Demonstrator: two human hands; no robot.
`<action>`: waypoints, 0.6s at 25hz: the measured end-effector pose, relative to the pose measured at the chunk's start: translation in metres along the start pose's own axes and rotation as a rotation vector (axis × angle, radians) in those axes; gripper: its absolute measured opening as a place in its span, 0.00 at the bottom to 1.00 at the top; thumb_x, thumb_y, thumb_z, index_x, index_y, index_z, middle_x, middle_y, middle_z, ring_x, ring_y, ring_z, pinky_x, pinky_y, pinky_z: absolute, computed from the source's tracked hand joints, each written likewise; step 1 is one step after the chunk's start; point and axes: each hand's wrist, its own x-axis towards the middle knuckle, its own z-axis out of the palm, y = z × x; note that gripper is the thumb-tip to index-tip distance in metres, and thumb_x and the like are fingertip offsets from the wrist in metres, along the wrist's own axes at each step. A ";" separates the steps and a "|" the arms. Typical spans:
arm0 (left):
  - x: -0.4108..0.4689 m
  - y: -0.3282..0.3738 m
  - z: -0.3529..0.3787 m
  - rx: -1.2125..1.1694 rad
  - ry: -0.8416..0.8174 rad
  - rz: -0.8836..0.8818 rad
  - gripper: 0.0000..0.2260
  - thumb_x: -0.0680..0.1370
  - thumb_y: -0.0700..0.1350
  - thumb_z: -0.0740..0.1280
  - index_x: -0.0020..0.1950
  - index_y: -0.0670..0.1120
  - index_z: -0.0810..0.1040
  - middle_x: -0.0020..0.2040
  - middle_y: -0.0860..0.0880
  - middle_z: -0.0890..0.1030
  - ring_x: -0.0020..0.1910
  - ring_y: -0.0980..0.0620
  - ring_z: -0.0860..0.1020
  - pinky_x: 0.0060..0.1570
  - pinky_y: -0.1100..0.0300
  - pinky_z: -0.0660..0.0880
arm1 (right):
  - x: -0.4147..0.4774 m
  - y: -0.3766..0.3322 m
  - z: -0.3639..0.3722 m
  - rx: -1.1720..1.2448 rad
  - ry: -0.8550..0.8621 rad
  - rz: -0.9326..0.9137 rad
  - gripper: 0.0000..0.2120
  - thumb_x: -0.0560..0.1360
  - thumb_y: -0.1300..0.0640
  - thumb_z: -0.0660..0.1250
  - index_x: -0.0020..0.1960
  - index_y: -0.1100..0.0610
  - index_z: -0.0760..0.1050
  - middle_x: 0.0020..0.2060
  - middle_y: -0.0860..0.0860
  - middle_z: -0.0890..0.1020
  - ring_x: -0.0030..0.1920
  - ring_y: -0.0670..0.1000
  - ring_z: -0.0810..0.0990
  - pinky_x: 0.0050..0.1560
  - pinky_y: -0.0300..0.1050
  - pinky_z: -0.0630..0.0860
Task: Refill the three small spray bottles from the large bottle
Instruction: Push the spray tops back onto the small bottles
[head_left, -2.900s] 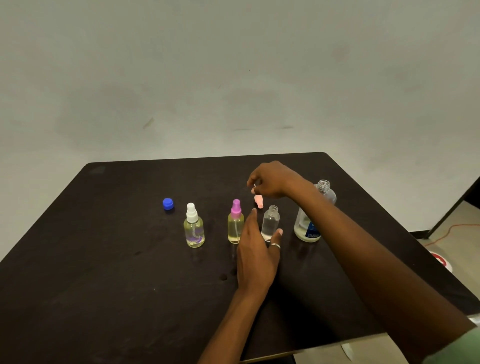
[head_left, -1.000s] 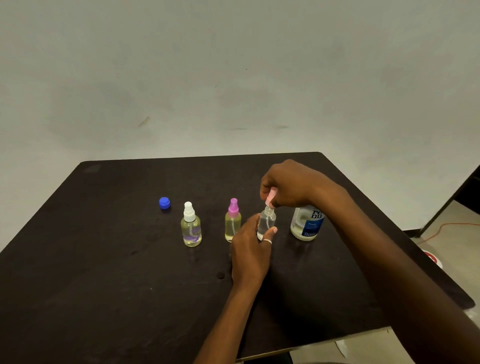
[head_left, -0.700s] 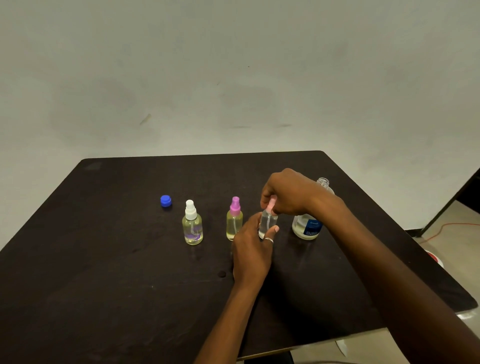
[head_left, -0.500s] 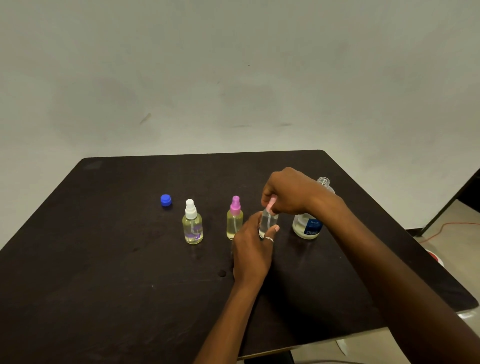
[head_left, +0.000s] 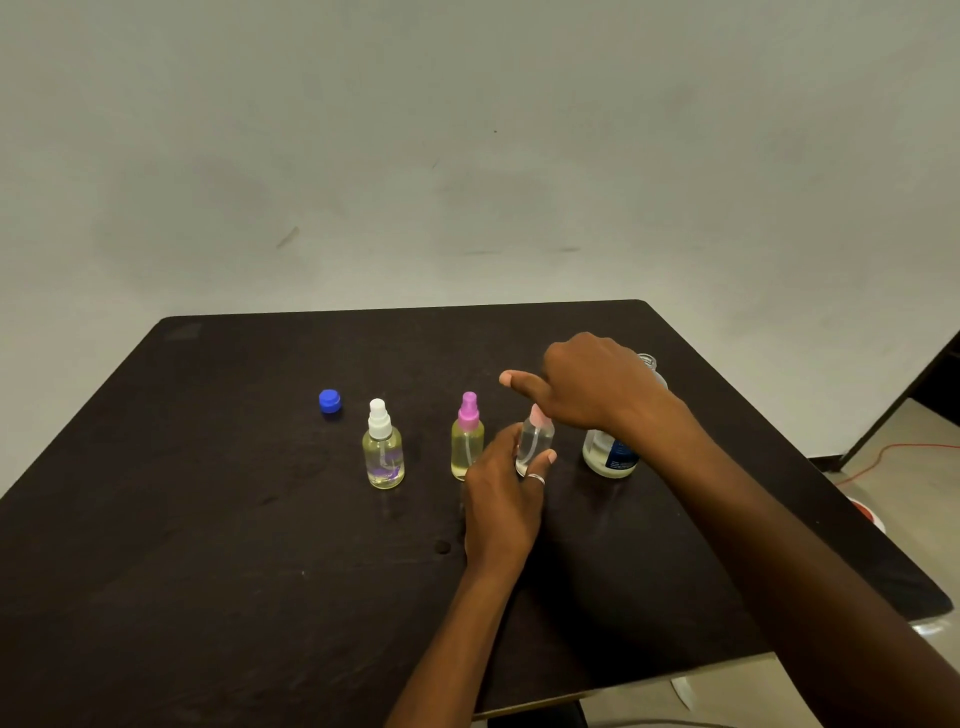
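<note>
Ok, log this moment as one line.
left hand steadies third small bottle | right hand over its pink sprayer | large bottle uncapped

Clear plastic on a matt dark table

Your table is matt and near-black, with faint smudges and scuffs. The three spray bottles and the big bottle look like clear, glossy plastic; their spray tops are opaque, smooth plastic, as is the blue cap. Your ring shines like metal. The wall behind is matt and marked.
</note>
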 end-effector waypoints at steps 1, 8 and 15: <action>0.000 0.000 0.000 -0.001 -0.006 -0.008 0.12 0.76 0.49 0.74 0.58 0.53 0.78 0.44 0.58 0.81 0.42 0.60 0.79 0.43 0.60 0.79 | 0.001 0.002 -0.005 0.019 -0.016 -0.039 0.29 0.78 0.35 0.57 0.32 0.58 0.74 0.27 0.50 0.76 0.29 0.48 0.75 0.37 0.44 0.75; 0.000 0.004 -0.003 -0.002 -0.030 -0.019 0.12 0.76 0.48 0.73 0.58 0.56 0.77 0.45 0.60 0.81 0.45 0.64 0.79 0.46 0.66 0.77 | 0.004 0.000 -0.018 -0.030 -0.120 -0.256 0.16 0.74 0.60 0.71 0.61 0.52 0.80 0.56 0.49 0.82 0.55 0.51 0.81 0.58 0.49 0.78; 0.000 0.002 -0.002 -0.050 -0.030 -0.016 0.11 0.76 0.48 0.73 0.57 0.56 0.78 0.45 0.59 0.81 0.45 0.62 0.80 0.45 0.64 0.79 | 0.010 0.003 0.004 -0.057 -0.139 -0.216 0.11 0.73 0.63 0.70 0.55 0.56 0.81 0.50 0.52 0.83 0.49 0.52 0.81 0.49 0.43 0.77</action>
